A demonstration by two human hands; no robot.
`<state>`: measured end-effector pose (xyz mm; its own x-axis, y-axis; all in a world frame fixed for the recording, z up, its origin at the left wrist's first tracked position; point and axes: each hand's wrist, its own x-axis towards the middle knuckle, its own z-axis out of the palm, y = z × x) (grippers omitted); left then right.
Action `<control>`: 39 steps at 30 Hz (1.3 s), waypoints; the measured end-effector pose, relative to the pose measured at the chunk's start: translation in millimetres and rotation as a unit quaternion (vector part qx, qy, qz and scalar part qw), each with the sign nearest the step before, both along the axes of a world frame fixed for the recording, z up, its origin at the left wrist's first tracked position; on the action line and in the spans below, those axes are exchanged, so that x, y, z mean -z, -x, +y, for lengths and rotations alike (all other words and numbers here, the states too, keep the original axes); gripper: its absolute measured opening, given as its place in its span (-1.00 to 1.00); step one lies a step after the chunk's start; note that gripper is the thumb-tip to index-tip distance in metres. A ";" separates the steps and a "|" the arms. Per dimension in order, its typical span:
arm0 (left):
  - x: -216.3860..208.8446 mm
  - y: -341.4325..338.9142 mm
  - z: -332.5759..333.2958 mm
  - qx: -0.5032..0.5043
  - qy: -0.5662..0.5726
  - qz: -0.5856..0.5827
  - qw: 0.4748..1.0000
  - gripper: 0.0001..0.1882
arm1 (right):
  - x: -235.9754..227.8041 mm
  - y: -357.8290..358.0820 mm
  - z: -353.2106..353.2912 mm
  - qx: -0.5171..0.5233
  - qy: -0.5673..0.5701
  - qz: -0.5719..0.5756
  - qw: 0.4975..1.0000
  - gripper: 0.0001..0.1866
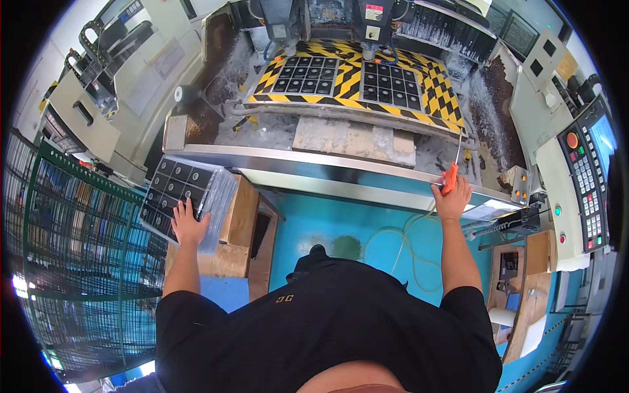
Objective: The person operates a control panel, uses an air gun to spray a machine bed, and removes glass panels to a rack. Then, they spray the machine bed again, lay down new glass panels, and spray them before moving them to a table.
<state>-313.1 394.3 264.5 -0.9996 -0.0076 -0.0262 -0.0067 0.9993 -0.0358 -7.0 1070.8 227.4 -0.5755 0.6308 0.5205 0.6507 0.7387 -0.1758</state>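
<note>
In my right hand (453, 198) is an orange air blow gun (450, 178); its thin metal nozzle points up toward the right corner of the machine bed. The fingers are wrapped round its grip at the machine's front edge. My left hand (190, 224) lies with fingers spread on a stack of black panels (171, 190) marked with squares and round rings. Clear sheets show along the stack's side. Two similar black panels, a left one (305, 76) and a right one (391, 86), lie flat on the yellow-and-black striped bed (347, 82), beneath the machine's two heads.
The stack rests on a wooden stand (239, 209). A metal front rail (327, 165) crosses before me. A pale hose (406, 239) coils on the blue floor. At right stands a control panel (586, 177) with buttons; at left, a green wire rack (78, 255).
</note>
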 end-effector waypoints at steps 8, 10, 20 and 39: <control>0.6 0.6 -1.0 -0.002 0.002 -0.003 1.000 0.03 | 0.7 0.2 -0.2 -0.006 -0.004 0.011 1.000 -0.10; 1.3 0.8 -0.9 -0.002 0.003 -0.002 1.000 0.03 | 0.5 -0.2 -0.1 -0.006 -0.003 0.011 1.000 -0.10; -0.6 0.6 -0.2 -0.002 0.010 -0.006 1.000 0.02 | -2.7 0.6 -2.5 -0.004 -0.006 0.015 1.000 -0.13; 6.6 -5.6 0.1 -0.001 0.006 0.003 1.000 0.02 | 6.2 -2.7 -0.1 0.000 0.020 -0.013 1.000 -0.08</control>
<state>-307.5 394.4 257.9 -0.9998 -0.0095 -0.0201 -0.0085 0.9989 -0.0469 -4.3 1070.7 221.2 -0.5885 0.6511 0.4793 0.6557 0.7312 -0.1881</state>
